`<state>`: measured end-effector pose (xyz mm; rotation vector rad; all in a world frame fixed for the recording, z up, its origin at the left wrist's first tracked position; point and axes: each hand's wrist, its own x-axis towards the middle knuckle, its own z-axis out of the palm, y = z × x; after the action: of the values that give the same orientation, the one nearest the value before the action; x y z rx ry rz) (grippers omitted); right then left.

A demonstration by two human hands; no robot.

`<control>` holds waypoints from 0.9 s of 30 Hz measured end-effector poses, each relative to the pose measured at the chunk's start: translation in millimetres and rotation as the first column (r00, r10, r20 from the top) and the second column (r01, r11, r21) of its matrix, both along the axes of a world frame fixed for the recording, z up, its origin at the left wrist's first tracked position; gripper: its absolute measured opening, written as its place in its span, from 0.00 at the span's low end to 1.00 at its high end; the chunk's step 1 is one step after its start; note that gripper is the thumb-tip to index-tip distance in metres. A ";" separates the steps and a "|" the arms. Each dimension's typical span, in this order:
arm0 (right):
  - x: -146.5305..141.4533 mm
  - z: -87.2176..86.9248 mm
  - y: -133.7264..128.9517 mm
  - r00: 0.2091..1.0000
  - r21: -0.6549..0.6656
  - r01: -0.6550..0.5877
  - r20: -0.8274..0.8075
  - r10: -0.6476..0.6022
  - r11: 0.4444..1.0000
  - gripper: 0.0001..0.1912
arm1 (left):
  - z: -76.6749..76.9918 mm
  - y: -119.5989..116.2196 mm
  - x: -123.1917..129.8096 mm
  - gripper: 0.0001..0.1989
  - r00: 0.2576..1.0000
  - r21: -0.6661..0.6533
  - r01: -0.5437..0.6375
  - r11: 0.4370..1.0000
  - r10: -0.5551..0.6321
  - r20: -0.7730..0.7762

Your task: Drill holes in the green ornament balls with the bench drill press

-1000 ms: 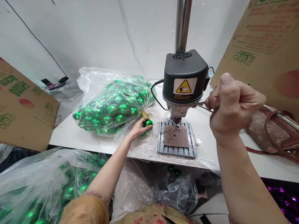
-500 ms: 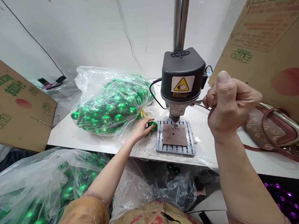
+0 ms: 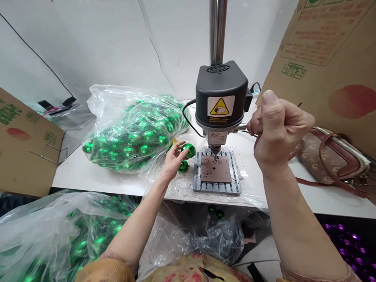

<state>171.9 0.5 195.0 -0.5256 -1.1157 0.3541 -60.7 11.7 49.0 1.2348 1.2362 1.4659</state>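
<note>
Left of the drill press, my left hand (image 3: 174, 159) grips a shiny green mirrored ball (image 3: 190, 150) between thumb and fingers. Just below it, a second green ball (image 3: 183, 166) rests on the table. My right hand (image 3: 280, 134) is closed in a fist around the feed lever (image 3: 242, 127) of the black drill press (image 3: 221, 94); most of the lever is hidden by the fingers. Under the chuck, a brown square board (image 3: 216, 172) with a small hole lies on the slotted metal base (image 3: 234, 188), strewn with dark shavings.
A tied clear bag of green balls (image 3: 135, 132) sits left on the white table (image 3: 111, 182). Cardboard boxes (image 3: 19, 146) flank both sides. At right stands a handbag (image 3: 327, 159). Another bag of green balls (image 3: 87, 240) and purple balls (image 3: 351, 252) lie below the table edge.
My left hand has raised one green ball slightly, uncovering the second ball beneath. The right hand keeps its hold on the lever. The whole view has shifted a little.
</note>
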 end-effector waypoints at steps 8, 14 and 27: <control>0.7 -0.6 0.0 0.999 0.002 0.010 0.041 -0.010 1.000 0.25 | -0.4 -14.5 38.5 0.22 0.804 -0.194 0.217 0.957 -0.063 0.592; 1.8 -0.1 -1.1 0.999 -0.020 0.003 0.033 -0.002 1.000 0.25 | -16.7 -16.3 51.2 0.28 0.877 -0.155 0.114 0.981 -0.026 0.479; 1.2 0.6 -1.5 0.999 -0.007 -0.011 0.034 0.011 1.000 0.25 | -41.3 -7.7 52.4 0.29 0.986 -0.041 0.123 0.992 -0.118 0.120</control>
<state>173.1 -0.9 195.6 -0.5338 -1.1512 0.3598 -8.2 3.9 7.7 1.1541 1.0934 1.3924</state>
